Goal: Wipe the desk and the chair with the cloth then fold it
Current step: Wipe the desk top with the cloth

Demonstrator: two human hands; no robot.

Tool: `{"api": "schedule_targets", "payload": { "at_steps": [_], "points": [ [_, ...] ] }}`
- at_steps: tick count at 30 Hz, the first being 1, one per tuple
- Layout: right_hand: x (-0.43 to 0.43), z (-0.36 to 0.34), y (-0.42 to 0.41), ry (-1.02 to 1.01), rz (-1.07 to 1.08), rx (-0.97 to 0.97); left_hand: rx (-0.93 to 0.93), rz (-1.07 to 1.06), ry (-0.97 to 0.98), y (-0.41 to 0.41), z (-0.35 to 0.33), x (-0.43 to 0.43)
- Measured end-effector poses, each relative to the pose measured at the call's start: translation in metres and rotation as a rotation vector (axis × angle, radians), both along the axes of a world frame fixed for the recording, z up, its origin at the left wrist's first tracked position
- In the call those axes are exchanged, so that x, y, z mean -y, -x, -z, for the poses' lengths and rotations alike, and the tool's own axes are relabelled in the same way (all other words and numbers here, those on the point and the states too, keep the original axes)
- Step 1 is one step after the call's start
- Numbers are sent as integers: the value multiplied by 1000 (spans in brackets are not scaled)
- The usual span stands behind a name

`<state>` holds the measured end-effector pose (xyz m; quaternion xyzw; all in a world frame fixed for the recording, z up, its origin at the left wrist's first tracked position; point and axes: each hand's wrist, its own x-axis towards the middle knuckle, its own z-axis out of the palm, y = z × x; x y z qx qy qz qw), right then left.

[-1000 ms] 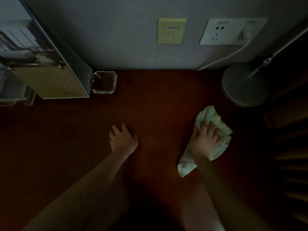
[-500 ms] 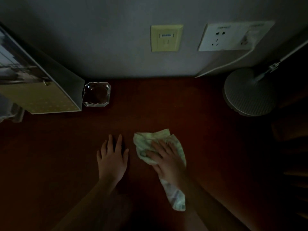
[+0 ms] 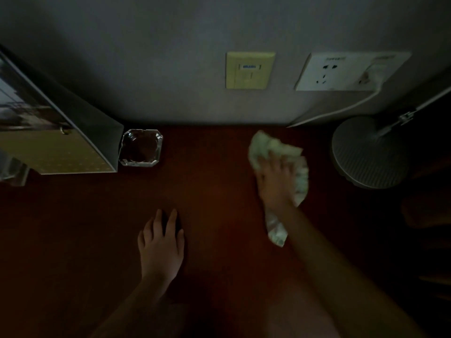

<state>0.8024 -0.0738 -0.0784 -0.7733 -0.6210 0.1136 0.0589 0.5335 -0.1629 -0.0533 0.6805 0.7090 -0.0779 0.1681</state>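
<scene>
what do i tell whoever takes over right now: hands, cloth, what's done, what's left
Left hand: open, flat on the desk, holding nothing.
Right hand: open, fingers pressing the cloth onto the desk, blurred mid-wipe.
Cloth: bunched, at the back right of the desk near the wall, between the glass ashtray and the lamp base, touching neither.
Done: desk wiping is under way; how much is covered cannot be told.
Left: finish the desk, wipe the chair (not clearly in view), fold the cloth.

Two hands point(image 3: 161, 247) point(image 3: 275, 181), one cloth point(image 3: 266, 145), apparently one ashtray point(image 3: 141, 147)
</scene>
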Motion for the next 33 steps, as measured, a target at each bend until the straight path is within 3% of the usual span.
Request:
{"api": "schedule_targets", "payload": {
  "at_steps": [4, 6, 11, 17, 21, 23, 29, 33],
  "points": [
    [59, 0, 98, -49, -590, -45, 7, -39, -11, -8, 2, 2],
    [85, -1, 129, -24, -734, -3, 19, -41, 2, -7, 2, 3],
    [57, 10, 102, -59, -749, -101, -8, 23, 15, 8, -1, -2],
    [-28, 8, 23, -66, -171, 18, -5, 88, 37, 18, -4, -7],
    [-45, 1, 38, -67, -23, 57, 32, 56, 44, 19, -5, -7],
    [-48, 2, 66, -48, -67, 29, 70, 55, 29, 21, -9, -8],
    [-23, 5, 158, -89, -460, 23, 111, 74, 33, 30, -11, -7],
    [14, 3, 154, -49, -514, -1, 111, 15, 36, 20, -10, -4]
  ]
}}
